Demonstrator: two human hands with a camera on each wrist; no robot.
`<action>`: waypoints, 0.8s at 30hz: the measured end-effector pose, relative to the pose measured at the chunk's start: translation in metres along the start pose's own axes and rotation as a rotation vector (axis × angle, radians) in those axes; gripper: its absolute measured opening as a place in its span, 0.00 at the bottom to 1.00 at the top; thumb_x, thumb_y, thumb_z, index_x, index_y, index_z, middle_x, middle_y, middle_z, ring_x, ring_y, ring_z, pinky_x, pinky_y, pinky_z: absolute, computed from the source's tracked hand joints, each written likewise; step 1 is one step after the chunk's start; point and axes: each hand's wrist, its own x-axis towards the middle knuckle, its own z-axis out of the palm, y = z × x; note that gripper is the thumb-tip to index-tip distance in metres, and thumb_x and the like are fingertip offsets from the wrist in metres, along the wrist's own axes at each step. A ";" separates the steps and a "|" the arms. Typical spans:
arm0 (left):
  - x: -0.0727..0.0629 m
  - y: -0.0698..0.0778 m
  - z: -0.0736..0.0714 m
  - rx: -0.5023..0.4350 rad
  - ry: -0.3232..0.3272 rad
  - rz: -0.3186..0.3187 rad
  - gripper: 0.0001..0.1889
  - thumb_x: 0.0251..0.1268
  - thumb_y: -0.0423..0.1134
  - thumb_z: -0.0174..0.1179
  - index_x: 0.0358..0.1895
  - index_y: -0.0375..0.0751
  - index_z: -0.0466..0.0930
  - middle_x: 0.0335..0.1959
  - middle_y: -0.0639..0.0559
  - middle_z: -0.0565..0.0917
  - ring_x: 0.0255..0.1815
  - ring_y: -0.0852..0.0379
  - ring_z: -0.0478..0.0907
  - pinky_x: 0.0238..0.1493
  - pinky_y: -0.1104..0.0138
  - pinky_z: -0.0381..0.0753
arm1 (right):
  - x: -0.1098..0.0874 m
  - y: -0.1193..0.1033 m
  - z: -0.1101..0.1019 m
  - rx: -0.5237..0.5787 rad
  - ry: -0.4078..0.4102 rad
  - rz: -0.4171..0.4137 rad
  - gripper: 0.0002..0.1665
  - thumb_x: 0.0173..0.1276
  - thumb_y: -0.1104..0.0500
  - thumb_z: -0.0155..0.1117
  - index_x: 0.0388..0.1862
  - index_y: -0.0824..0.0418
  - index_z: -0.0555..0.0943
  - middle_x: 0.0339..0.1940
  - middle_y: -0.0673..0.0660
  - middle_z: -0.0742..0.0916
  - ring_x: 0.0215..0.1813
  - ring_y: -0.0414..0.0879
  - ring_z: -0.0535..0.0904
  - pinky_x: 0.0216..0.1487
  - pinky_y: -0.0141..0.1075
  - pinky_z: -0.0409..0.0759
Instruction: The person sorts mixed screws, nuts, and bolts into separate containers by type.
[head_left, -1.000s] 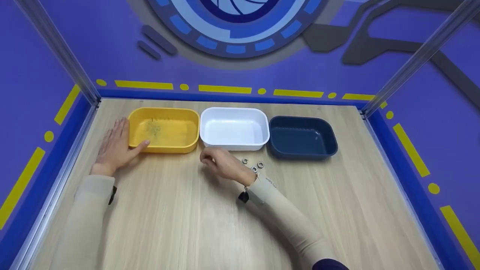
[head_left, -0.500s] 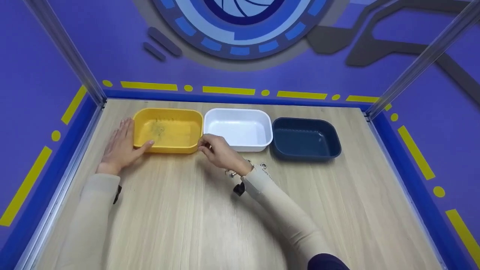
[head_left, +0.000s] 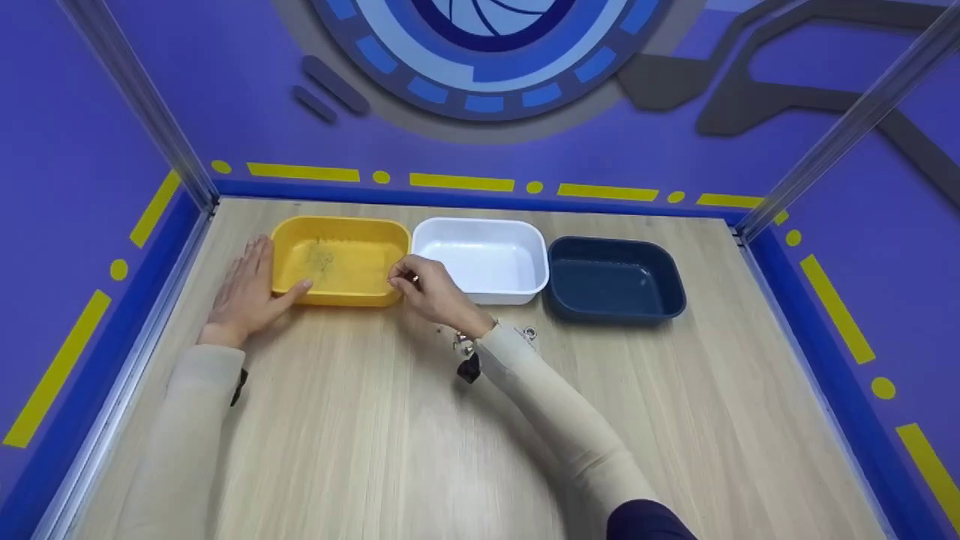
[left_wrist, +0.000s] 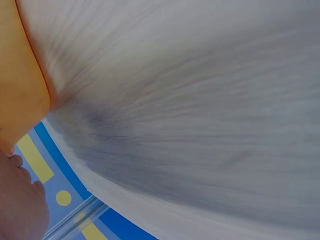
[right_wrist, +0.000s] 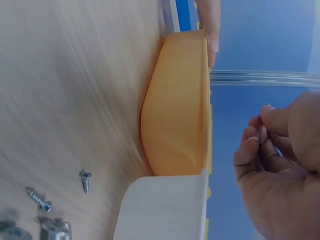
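My left hand (head_left: pixel 247 292) lies against the left wall of the yellow tray (head_left: pixel 341 300), fingers straight, thumb over its front rim. My right hand (head_left: pixel 435 294) is raised above the corner where the yellow and white trays meet. Its thumb and curled fingertips are pinched together, and a tiny thing seems held there, mostly hidden by the fingers. Beneath the right wrist, a screw (right_wrist: pixel 86 181), a second screw (right_wrist: pixel 39 199) and shiny metal nuts (right_wrist: pixel 55 230) lie on the table. A dark speckled patch shows on the yellow tray's floor; its nature is unclear.
The white tray (head_left: pixel 480 298) stands beside the yellow one, with the dark blue tray (head_left: pixel 615 311) to its right. A single nut (head_left: pixel 530 334) lies before them. Blue panels (head_left: pixel 480 157) and metal posts bound the wooden table (head_left: pixel 360 420).
My right hand has moved left and away from me, from in front of the white tray to the yellow tray's right corner. The left hand stays on the yellow tray. The view has shifted slightly.
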 end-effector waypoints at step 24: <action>0.001 0.001 -0.001 0.011 -0.015 -0.022 0.60 0.75 0.75 0.48 0.87 0.32 0.31 0.89 0.31 0.38 0.90 0.31 0.35 0.88 0.37 0.37 | 0.055 -0.002 0.021 0.119 0.022 0.268 0.09 0.82 0.59 0.64 0.46 0.62 0.88 0.46 0.63 0.91 0.40 0.40 0.80 0.39 0.27 0.81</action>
